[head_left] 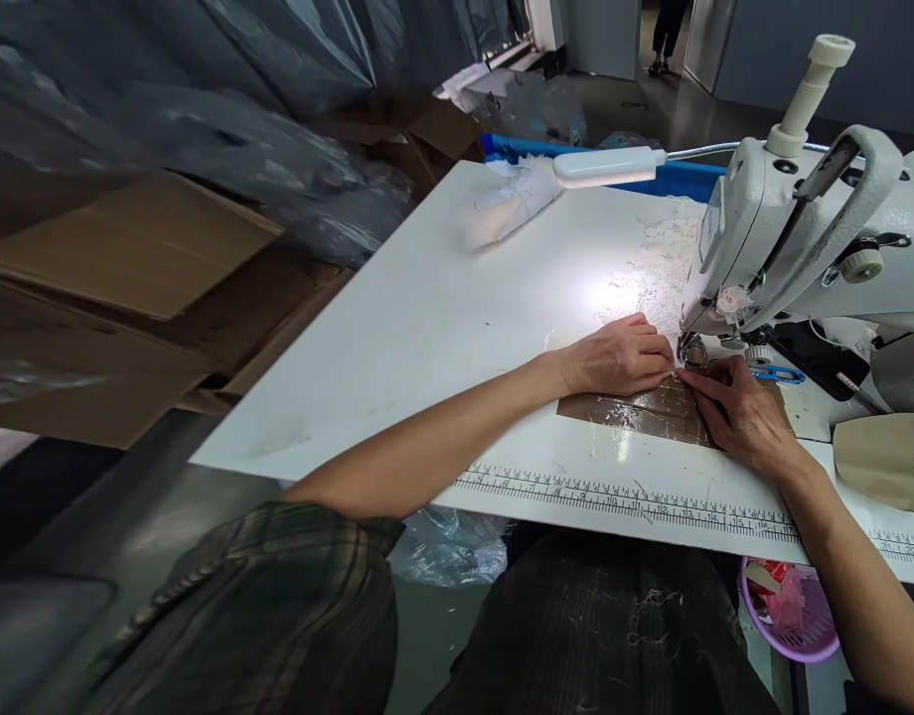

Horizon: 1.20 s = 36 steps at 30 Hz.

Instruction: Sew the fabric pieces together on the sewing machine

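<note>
White lace (pixel 662 253) lies on the table behind and under the needle area of a white sewing machine (pixel 732 233). My left hand (pixel 625 355) rests just left of the presser foot (pixel 691 350), its fingers curled together on the near edge of the lace. From the right, my right hand (pixel 740 409) reaches to the same spot, thumb and index finger pinched at the lace edge in front of the foot. The bit of lace between the fingertips is mostly hidden. Beneath both hands is a shiny brown taped patch (pixel 628 415) on the table top.
A printed ruler (pixel 613 500) runs along the table's front edge. A white lamp (pixel 606 167) and wrapped bundle (pixel 509 204) lie at the back. Right of the needle are blue thread snips (pixel 777 374) and a dark phone (pixel 819 357). Cardboard boxes (pixel 121 238) stand left; a purple basket (pixel 807 636) sits below.
</note>
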Tool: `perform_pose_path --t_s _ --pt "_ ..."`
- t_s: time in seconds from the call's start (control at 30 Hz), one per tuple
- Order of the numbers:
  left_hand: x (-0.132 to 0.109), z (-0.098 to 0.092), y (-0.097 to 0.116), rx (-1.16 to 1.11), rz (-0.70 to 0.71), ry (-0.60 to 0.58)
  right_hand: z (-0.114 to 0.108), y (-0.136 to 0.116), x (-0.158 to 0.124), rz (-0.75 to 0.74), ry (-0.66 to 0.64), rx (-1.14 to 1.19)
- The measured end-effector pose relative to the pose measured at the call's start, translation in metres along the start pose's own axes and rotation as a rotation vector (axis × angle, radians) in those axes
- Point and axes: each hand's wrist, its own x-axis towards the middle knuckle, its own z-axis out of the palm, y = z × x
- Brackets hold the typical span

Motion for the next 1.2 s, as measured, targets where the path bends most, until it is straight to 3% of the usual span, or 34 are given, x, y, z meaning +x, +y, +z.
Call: perform_pose_path --t_s 0.17,0.5,0.7,0.93,1.2 --pt "0.0011 -0.0079 0.0032 -0.019 0.02 -0.068 0.0015 -0.0006 -0.0001 0.024 -0.014 0.006" --pt "0.0013 -0.0099 0.0064 -0.027 0.013 -0.04 0.0026 0.0051 0.0002 0.238 0.049 0.298" --pt "0.0012 -0.0102 0.0071 -0.029 0.004 -0.027 0.0049 0.0032 0.0005 0.159 0.086 0.203" --pt "0.0003 -0.0085 0.0058 -0.014 0.033 0.001 0.0013 0.0029 0.0008 0.014 -0.01 -0.013" --pt "0.0038 -0.009 0.0074 0.016 0.028 -0.011 0.0003 0.0003 0.0032 -0.049 0.008 -0.147"
